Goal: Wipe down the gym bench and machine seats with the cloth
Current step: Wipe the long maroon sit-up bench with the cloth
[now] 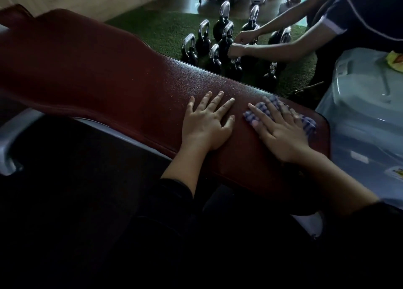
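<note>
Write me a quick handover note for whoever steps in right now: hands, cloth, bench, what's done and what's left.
Left hand: flat, fingers spread, resting bare on the red bench pad.
Right hand: flat, fingers straight, pressing the blue checked cloth onto the pad near its right end.
Done: cannot tell from this frame how much of the pad has been wiped.
Left: the long stretch of pad running left; any machine seats, none in view.
Note: another person is handling kettlebells on the green turf beyond the bench.
</note>
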Demonstrator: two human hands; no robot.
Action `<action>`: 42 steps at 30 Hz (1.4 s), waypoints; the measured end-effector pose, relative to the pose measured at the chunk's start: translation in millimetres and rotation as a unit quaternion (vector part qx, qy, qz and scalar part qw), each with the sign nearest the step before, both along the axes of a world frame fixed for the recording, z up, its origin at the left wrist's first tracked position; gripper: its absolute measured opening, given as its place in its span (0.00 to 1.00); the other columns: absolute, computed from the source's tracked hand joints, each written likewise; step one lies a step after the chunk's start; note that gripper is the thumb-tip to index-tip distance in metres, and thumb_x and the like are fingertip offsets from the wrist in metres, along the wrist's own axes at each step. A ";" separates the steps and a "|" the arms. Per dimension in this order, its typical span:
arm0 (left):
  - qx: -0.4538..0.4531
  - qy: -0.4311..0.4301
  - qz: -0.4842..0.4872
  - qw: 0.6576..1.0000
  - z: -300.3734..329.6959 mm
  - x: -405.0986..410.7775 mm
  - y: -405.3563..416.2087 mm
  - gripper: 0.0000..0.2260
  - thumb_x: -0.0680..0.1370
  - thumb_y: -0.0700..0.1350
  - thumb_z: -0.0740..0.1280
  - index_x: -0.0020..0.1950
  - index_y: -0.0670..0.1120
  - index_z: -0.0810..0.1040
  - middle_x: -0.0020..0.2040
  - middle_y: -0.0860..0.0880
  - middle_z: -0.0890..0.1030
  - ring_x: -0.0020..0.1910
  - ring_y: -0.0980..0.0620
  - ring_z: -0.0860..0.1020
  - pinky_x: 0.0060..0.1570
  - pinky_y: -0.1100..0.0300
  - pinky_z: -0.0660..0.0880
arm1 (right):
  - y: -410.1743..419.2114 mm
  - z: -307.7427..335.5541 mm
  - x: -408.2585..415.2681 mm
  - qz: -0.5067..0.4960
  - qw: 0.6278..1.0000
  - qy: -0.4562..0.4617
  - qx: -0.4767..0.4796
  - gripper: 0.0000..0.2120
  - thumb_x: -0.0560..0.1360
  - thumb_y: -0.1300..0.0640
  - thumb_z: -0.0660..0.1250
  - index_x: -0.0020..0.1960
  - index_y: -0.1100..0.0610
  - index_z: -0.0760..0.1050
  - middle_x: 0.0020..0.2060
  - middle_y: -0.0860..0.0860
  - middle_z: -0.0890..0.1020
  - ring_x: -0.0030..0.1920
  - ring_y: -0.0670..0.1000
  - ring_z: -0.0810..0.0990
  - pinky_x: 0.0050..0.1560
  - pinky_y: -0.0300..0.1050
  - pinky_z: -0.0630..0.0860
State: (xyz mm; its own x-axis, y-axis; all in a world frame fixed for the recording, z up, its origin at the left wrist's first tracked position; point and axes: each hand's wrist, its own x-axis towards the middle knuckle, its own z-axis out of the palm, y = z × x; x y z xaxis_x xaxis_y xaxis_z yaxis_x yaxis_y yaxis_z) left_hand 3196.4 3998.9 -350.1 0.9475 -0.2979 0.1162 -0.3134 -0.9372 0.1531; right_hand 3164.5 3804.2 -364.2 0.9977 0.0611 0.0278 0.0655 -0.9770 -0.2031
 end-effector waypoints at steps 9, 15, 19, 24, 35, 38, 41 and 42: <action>0.003 0.006 0.001 1.000 0.1 0.4 1.8 0.24 0.81 0.62 0.47 0.77 0.64 0.51 0.79 0.59 0.49 0.78 0.56 0.45 0.75 0.47 0.39 | -58.2 10.2 48.3 0.001 1.000 -0.020 0.008 0.27 0.77 0.36 0.45 0.75 0.38 0.58 0.76 0.46 0.61 0.74 0.53 0.60 0.72 0.50 0.55; 0.001 0.000 0.005 1.000 0.1 0.0 0.0 0.24 0.81 0.61 0.48 0.78 0.63 0.51 0.79 0.58 0.50 0.78 0.56 0.45 0.75 0.47 0.39 | -25.4 -6.0 -14.4 -0.001 1.000 0.014 -0.015 0.26 0.75 0.34 0.39 0.73 0.30 0.43 0.77 0.41 0.42 0.77 0.49 0.39 0.74 0.51 0.37; 0.002 0.000 0.006 1.000 0.2 -0.3 0.0 0.24 0.81 0.61 0.48 0.78 0.63 0.51 0.79 0.58 0.50 0.78 0.56 0.45 0.75 0.47 0.39 | 0.1 0.3 11.6 0.025 1.000 -0.006 0.009 0.23 0.79 0.35 0.41 0.74 0.31 0.45 0.78 0.41 0.44 0.77 0.49 0.39 0.74 0.51 0.36; 0.001 0.002 0.007 1.000 0.1 0.1 0.7 0.24 0.81 0.61 0.48 0.77 0.63 0.52 0.79 0.59 0.50 0.78 0.56 0.46 0.75 0.47 0.40 | -26.3 6.4 51.2 -0.001 1.000 -0.029 0.008 0.23 0.81 0.38 0.45 0.75 0.37 0.54 0.77 0.46 0.57 0.76 0.52 0.54 0.74 0.53 0.49; 0.001 -0.005 0.004 1.000 0.5 0.1 0.1 0.24 0.81 0.61 0.48 0.77 0.63 0.52 0.79 0.58 0.50 0.78 0.56 0.46 0.75 0.47 0.40 | -46.5 -10.1 -25.1 -0.102 0.995 0.001 -0.020 0.26 0.79 0.35 0.42 0.76 0.35 0.48 0.78 0.47 0.48 0.77 0.55 0.47 0.73 0.57 0.46; -0.003 -0.005 0.001 1.000 1.3 0.0 1.1 0.24 0.81 0.61 0.49 0.77 0.62 0.53 0.79 0.58 0.51 0.78 0.56 0.46 0.75 0.47 0.40 | -25.6 -8.0 -32.8 -0.050 0.998 0.024 -0.011 0.28 0.76 0.32 0.39 0.75 0.35 0.46 0.78 0.44 0.43 0.77 0.52 0.41 0.74 0.53 0.40; -0.024 -0.010 -0.007 1.000 1.3 -1.4 3.0 0.23 0.82 0.59 0.51 0.77 0.61 0.56 0.79 0.58 0.53 0.78 0.57 0.48 0.75 0.49 0.40 | -9.2 -2.4 -31.2 0.002 1.000 0.017 0.008 0.32 0.70 0.28 0.35 0.73 0.32 0.43 0.78 0.42 0.44 0.77 0.49 0.39 0.73 0.50 0.38; -0.034 -0.012 -0.010 0.999 1.2 -1.6 5.0 0.23 0.82 0.58 0.52 0.77 0.60 0.57 0.79 0.58 0.54 0.78 0.58 0.49 0.75 0.50 0.40 | -4.6 -0.6 -30.3 0.021 1.000 0.016 0.009 0.33 0.68 0.29 0.33 0.72 0.32 0.41 0.77 0.41 0.43 0.77 0.48 0.39 0.73 0.49 0.38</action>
